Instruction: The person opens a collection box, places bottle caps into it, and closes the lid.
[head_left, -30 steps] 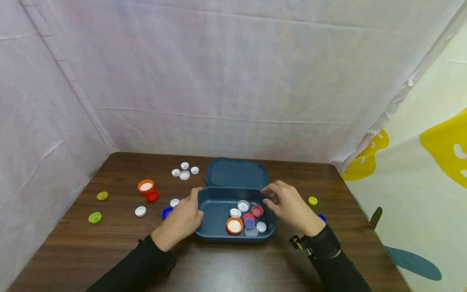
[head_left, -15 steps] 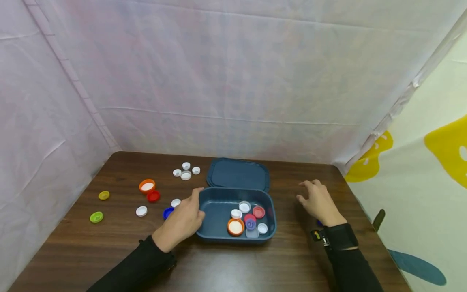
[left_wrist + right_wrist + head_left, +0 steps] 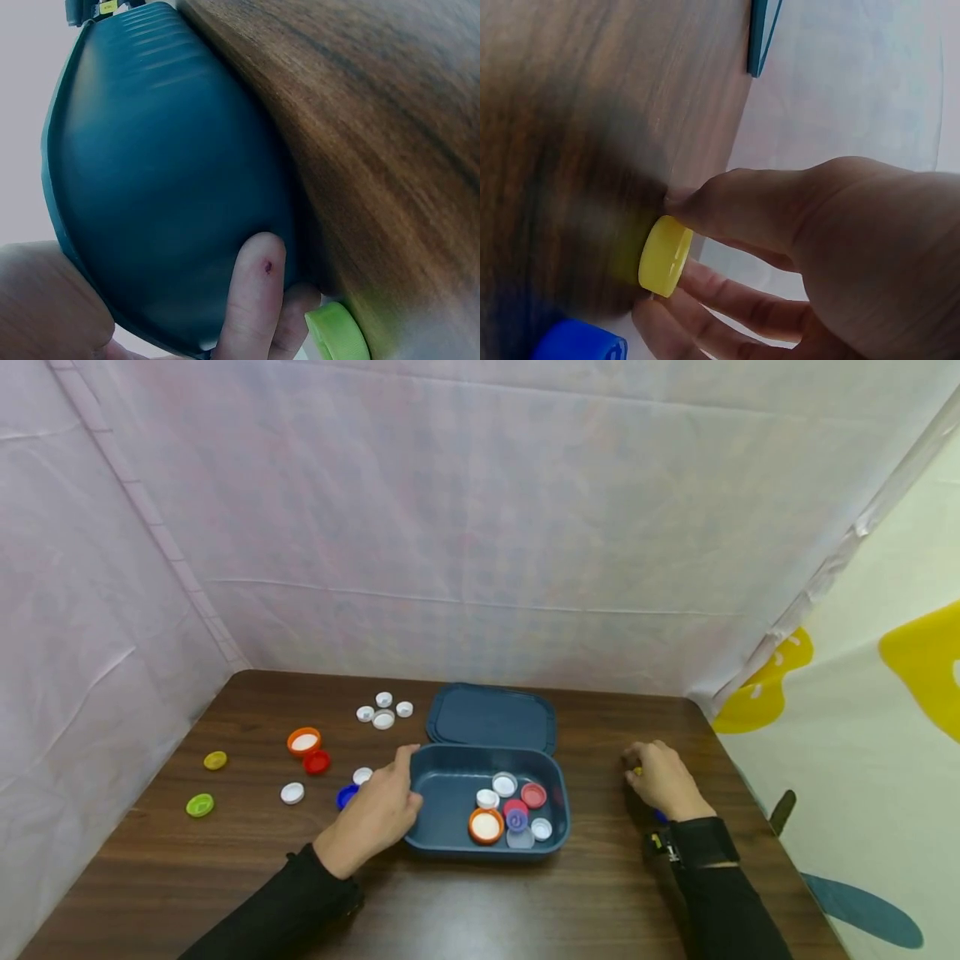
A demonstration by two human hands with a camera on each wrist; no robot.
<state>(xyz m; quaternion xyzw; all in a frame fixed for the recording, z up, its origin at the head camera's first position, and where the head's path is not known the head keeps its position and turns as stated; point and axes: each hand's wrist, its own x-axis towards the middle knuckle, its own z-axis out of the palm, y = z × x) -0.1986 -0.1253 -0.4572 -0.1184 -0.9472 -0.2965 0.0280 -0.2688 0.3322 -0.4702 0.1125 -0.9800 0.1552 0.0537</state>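
Observation:
My left hand (image 3: 377, 816) grips the left end of a dark blue plastic box (image 3: 442, 789). In the left wrist view, fingers (image 3: 251, 296) press on the box's outer wall, with the thumb over at its rim. Off to the right, my right hand (image 3: 663, 781) pinches a yellow bottle cap (image 3: 664, 256) at the tabletop, the thumb on one side and fingertips on the other. A blue cap (image 3: 577, 341) lies close by, partly under that hand in the head view. Inside the box, several caps lie toward the right, among them an orange-rimmed one (image 3: 486, 827) and a red one (image 3: 533, 794).
The box's lid (image 3: 491, 717) lies flat behind it. Left of the lid sits a cluster of white caps (image 3: 383, 719). Further left are orange (image 3: 303, 742), red (image 3: 317, 762), yellow (image 3: 215, 761) and green (image 3: 199, 805) caps. White cloth (image 3: 465, 527) hangs behind the table.
My right hand has gone from the box's right end out to the right and down to the yellow cap, and its fingers have closed round it. The left hand has stayed on the box.

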